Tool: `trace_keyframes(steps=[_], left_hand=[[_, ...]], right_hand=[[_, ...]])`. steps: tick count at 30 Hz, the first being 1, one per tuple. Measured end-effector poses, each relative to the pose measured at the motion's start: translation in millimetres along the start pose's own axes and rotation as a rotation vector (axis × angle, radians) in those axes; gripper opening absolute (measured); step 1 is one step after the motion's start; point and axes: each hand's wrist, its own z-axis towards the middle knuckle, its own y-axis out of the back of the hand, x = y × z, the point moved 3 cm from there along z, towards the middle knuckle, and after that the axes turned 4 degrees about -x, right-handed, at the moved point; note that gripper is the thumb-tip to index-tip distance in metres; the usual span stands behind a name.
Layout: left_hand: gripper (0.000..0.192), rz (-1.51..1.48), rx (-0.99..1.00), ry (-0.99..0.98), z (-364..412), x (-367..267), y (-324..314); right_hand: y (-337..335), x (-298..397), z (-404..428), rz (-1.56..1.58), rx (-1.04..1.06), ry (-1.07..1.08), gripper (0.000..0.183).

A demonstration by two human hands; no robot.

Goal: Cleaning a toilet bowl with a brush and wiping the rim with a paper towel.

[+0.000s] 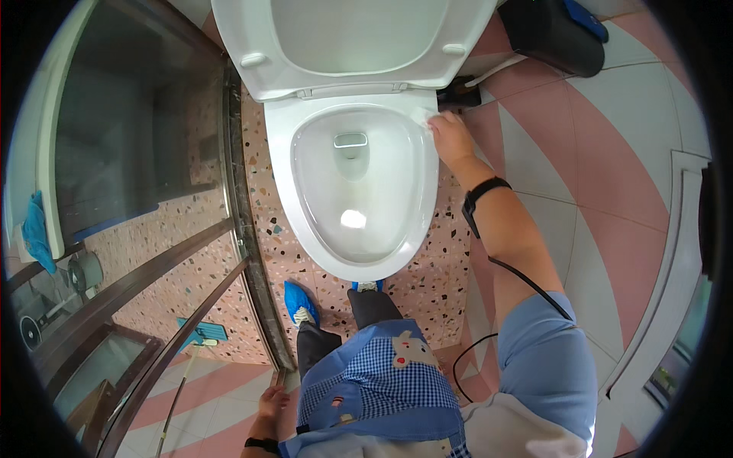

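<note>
A white toilet bowl (280,189) stands before me, its seat and lid (257,40) raised. My right hand (449,134) presses a white wipe or tissue (424,117) onto the right rear of the bowl's rim; its fingers are closed around part of it. Inside the bowl a little water shows at the drain. My left hand (274,399) hangs low at my left side, near the edge of the glass partition, with the fingers loosely curled and nothing visible in it. Black bands circle both wrists, and a black cable runs along my right arm.
A black bin (555,40) stands at the upper right, beside a small black object (459,94) near the toilet's base. To the left is a dark-framed glass partition (143,114). Beyond it are a blue cloth (37,229) and a long-handled teal floor tool (212,331). A window frame is at right.
</note>
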Motion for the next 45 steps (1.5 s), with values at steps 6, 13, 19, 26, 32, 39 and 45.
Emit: trace_keyframes(steps=[6,13,19,26,32,39,45], left_hand=[[0.021,0.071,0.006,0.035,-5.3,-8.9,-35.6],[0.022,0.029,-0.044,0.020,-21.3,-23.1,-38.5],[0.021,-0.014,-0.029,0.006,-22.9,-25.8,-39.7],[0.020,0.064,-0.011,0.037,-23.0,-13.9,-24.8],[0.021,0.018,-0.028,0.052,-14.3,11.0,-5.9],[0.023,-0.054,0.016,0.049,-8.2,35.9,13.8],[0.024,-0.049,0.003,0.093,-7.3,43.8,25.2]], right_hand=[[-49.5,38.2,46.8,0.030,-0.110,0.208,0.017],[-47.3,18.1,44.7,0.071,-0.155,0.207,0.020],[-40.8,-10.7,23.2,0.091,-0.176,0.000,0.020],[-63.3,36.6,44.4,0.029,-0.253,-0.243,0.020],[-92.8,130.5,64.6,0.137,-0.321,-0.205,0.018],[-121.7,212.9,60.5,0.172,-0.286,-0.021,0.014],[-131.0,245.8,19.1,0.252,0.011,-0.017,0.015]])
